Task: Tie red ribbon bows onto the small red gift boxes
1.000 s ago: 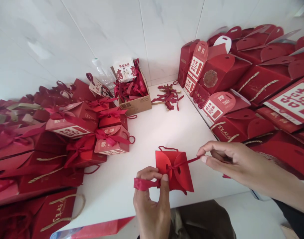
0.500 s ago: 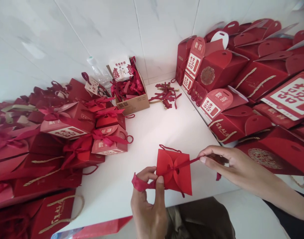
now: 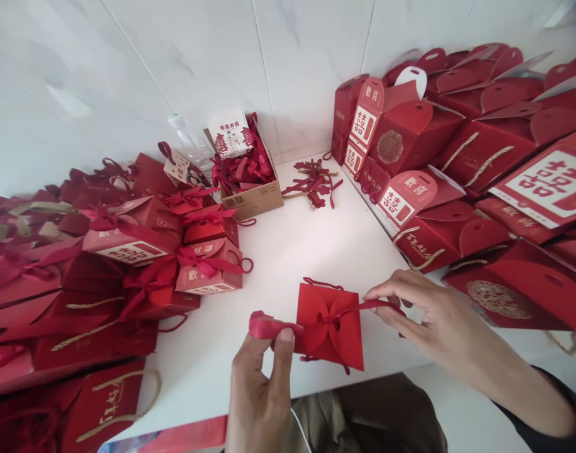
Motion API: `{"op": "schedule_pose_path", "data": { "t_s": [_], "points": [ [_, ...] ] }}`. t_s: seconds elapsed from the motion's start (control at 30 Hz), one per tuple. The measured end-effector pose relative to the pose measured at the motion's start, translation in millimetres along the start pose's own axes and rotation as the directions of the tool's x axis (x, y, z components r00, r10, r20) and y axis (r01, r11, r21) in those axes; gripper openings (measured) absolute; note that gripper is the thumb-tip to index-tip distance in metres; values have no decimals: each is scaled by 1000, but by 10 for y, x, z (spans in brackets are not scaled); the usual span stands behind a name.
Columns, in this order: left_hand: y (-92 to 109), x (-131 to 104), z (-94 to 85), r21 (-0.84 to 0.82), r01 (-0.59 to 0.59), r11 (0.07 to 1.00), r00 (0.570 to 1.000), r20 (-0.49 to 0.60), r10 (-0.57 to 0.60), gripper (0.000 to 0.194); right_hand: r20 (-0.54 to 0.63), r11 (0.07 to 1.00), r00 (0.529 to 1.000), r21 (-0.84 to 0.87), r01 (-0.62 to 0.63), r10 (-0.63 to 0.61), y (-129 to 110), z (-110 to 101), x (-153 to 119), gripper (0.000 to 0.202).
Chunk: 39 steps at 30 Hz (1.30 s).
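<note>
A small red gift box (image 3: 311, 343) with petal-shaped top flaps rests on the white table in front of me. Dark red cord handles show at its far and near edges. A red ribbon (image 3: 351, 310) runs through the holes in the flaps and out to both sides. Left of the box, my left hand (image 3: 264, 371) pinches one end of the ribbon between thumb and fingers. On the other side my right hand (image 3: 413, 305) is closed on the other end, clear of the box.
Ribbon-tied red boxes (image 3: 209, 267) crowd the left side. More red boxes (image 3: 417, 132) are stacked on the right. A cardboard box (image 3: 254, 200) of ribbons stands by the wall, with a plastic bottle (image 3: 188, 141) beside it. Loose cords (image 3: 313, 182) lie near the wall.
My left hand has moved left off the box's edge, drawing its ribbon end outward. My right hand has shifted slightly left along the ribbon. The box has stayed in place.
</note>
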<state>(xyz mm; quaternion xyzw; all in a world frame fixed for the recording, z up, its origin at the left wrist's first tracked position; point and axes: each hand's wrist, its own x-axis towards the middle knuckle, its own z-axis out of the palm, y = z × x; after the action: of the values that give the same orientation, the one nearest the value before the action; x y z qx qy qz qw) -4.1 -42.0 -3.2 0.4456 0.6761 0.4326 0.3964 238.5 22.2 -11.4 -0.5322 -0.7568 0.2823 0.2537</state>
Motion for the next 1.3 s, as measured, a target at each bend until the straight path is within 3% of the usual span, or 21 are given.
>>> {"op": "schedule_pose_path", "data": {
  "t_s": [0.2,0.3,0.37,0.43,0.5,0.57,0.63,0.73,0.87,1.0,1.1,1.2,1.23,1.3],
  "points": [
    [-28,-23,132,-118,-24,993,995,-101,12,32,-130,993,990,-103,50,-63,-4,-58,89,17],
    [9,68,96,-361,-101,927,991,-120,61,31,-101,998,995,-61,12,-19,-45,-108,116,17],
    [76,170,47,-474,-128,871,992,-68,109,34,-55,1000,998,-19,-19,18,-89,-152,122,16],
    [163,277,2,-362,-114,925,990,41,138,36,-29,1000,999,1,-22,22,-139,-200,119,15],
    [241,365,-22,-97,-101,990,982,151,115,40,-9,1000,1000,13,-14,14,-187,-249,108,15],
    [284,421,-24,94,-126,988,978,179,108,43,33,999,999,27,-18,17,-224,-297,98,16],
    [290,448,-15,176,-160,971,977,166,130,42,91,999,996,44,-26,21,-248,-341,99,18],
    [273,468,-13,180,-194,964,975,149,168,42,160,998,987,61,-35,24,-265,-393,122,20],
    [306,504,-39,129,-226,966,970,124,210,37,158,995,987,91,-34,19,-284,-420,166,20],
    [353,508,-44,95,-253,963,967,0,254,34,149,990,988,133,-52,32,-285,-407,226,22],
    [370,485,-24,38,-250,967,968,21,249,37,89,993,996,118,-9,-1,-243,-379,301,20],
    [419,503,12,8,-286,958,955,82,285,33,-57,993,992,8,116,-115,-218,-351,385,14],
    [445,525,28,10,-314,949,946,89,312,35,-134,981,974,-82,175,-185,-228,-343,412,14],
    [507,590,66,16,-367,930,927,84,365,34,-297,917,888,-305,259,-350,-281,-326,462,17]
  ]
}}
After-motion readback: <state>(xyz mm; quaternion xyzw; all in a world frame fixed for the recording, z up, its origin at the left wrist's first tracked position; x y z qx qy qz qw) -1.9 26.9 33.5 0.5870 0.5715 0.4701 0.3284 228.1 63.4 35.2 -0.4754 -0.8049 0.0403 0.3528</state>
